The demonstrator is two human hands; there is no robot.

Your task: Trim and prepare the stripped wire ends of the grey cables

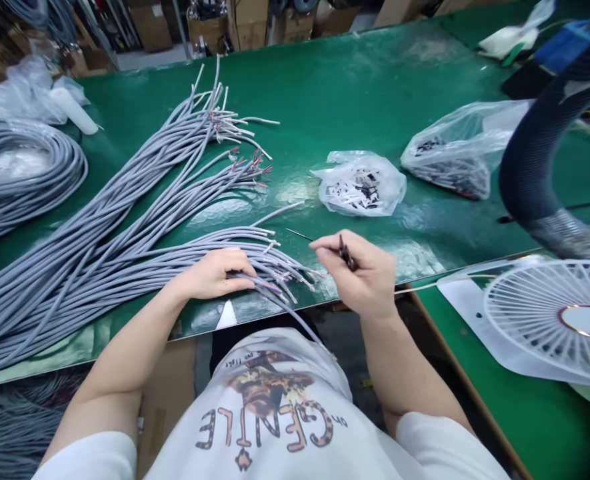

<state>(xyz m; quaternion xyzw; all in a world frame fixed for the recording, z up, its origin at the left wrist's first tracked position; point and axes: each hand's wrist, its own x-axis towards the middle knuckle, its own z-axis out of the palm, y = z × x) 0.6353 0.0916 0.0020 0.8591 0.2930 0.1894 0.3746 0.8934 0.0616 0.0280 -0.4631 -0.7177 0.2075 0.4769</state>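
Near the front edge of the table, my left hand (225, 272) is closed on a grey cable (295, 313), thumb and fingers pinching it. The cable's loose end hangs over the edge towards my shirt, and purple wire (271, 287) shows beside the grip. My right hand (357, 270) is curled around a small dark hand tool (346, 253); its exact kind is hidden by the fingers. A thin dark rod (299, 234) points left from the fingertips, perhaps part of that tool. Under and beyond my left hand lies a bundle of grey cables (175, 257) with stripped, frayed ends.
More grey cable bundles (139, 160) stretch across the green table (319, 87), with a coil (69, 173) at left. Bags of small parts (362, 183) and dark-and-grey pieces (449, 160) lie beyond my right hand. A black flexible hose (535, 147) and white fan (549, 320) stand at right.
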